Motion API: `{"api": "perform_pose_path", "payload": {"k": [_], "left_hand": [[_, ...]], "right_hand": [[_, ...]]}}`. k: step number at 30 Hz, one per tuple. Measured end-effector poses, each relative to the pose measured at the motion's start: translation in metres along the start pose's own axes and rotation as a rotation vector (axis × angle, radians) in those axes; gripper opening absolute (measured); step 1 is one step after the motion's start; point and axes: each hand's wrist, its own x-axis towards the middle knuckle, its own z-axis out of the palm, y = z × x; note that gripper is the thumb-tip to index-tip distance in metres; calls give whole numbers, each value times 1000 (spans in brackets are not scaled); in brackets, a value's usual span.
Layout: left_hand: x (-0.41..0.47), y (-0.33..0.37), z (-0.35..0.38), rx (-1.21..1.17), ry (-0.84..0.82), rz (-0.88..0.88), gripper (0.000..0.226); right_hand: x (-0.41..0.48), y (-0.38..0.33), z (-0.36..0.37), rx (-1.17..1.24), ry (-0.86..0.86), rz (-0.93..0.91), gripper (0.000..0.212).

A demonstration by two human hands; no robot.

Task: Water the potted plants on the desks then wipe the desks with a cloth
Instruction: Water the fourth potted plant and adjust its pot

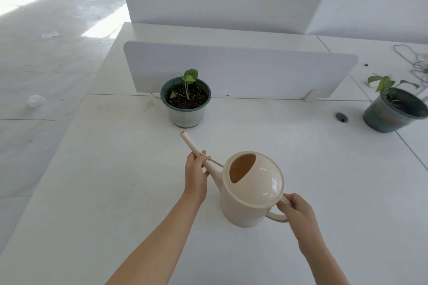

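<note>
The can [252, 190], over the near desk [115, 169], runs from its handle [275, 216], gripped by the right hand [297, 211], far-left along its spout [188, 142], gripped by the left hand [195, 174], whose tip stops just short of the green pot [185, 102], nearer the left hand.

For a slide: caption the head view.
Left hand on spout, right hand on handle, watering can aimed at left potted plant.

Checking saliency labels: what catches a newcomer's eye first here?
The cream watering can, low centre: the right hand grips its handle, the left hand its spout. Beyond the spout tip stands a green-rimmed potted seedling before the divider; a darker pot sits at the right edge.
</note>
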Motion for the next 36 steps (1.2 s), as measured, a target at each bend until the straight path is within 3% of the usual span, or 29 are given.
{"api": "perform_pose_path", "payload": {"k": [23, 29, 33, 36], "left_hand": [[-30, 17, -78, -130, 284, 189, 25], [-40, 16, -82, 29, 335, 187, 36], [-61, 22, -82, 89, 492, 333, 38], [-63, 39, -71, 96, 468, 439, 28]], "right_hand": [[20, 12, 57, -87, -366, -151, 10], [27, 12, 51, -83, -427, -168, 19], [41, -12, 42, -21, -383, -261, 33], [61, -37, 48, 12, -364, -333, 36]]}}
